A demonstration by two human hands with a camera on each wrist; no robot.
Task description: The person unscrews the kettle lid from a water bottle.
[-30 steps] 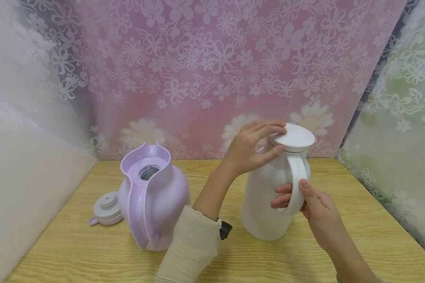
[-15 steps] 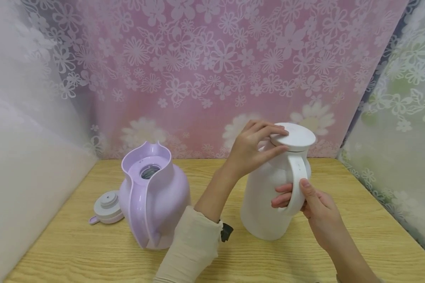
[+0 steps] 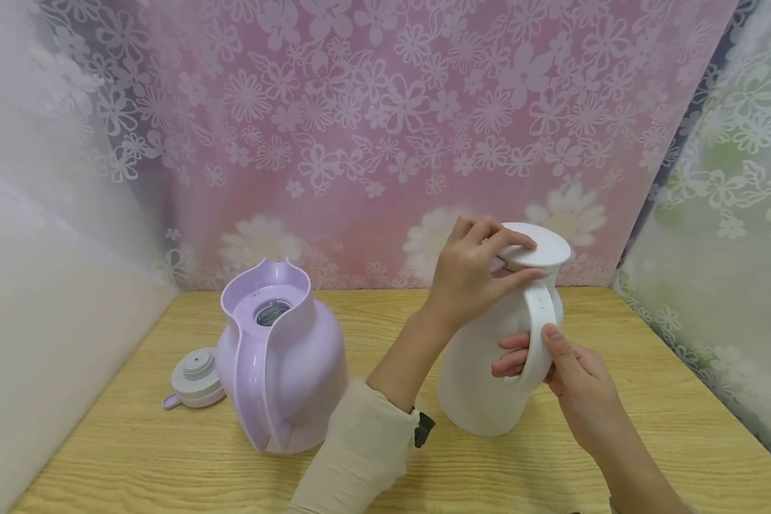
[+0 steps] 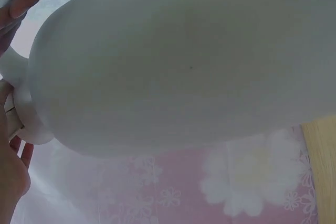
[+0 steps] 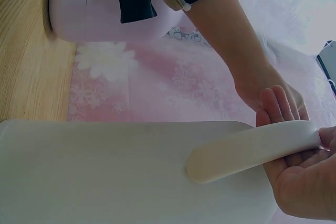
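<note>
A white thermos jug (image 3: 478,389) stands upright on the table, right of centre in the head view. My left hand (image 3: 465,275) is at its round white lid (image 3: 548,246), with bent fingers on top and the thumb along the near edge, pinching it. My right hand (image 3: 581,392) grips the jug's curved handle (image 3: 540,321), fingers through the loop and thumb on the outside. In the right wrist view, the handle (image 5: 247,153) stands out from the white body. The jug's body (image 4: 184,66) fills most of the left wrist view.
To the left stands a lilac thermos jug (image 3: 308,364) with its mouth uncovered. Beside it, a grey and lilac stopper (image 3: 195,378) lies on the wooden table (image 3: 141,464). A pink floral curtain (image 3: 385,143) hangs behind the table, with pale sheets at both sides.
My left hand has shifted to the right across the lid, its thumb sliding along the near edge. The right hand and both jugs have stayed in place.
</note>
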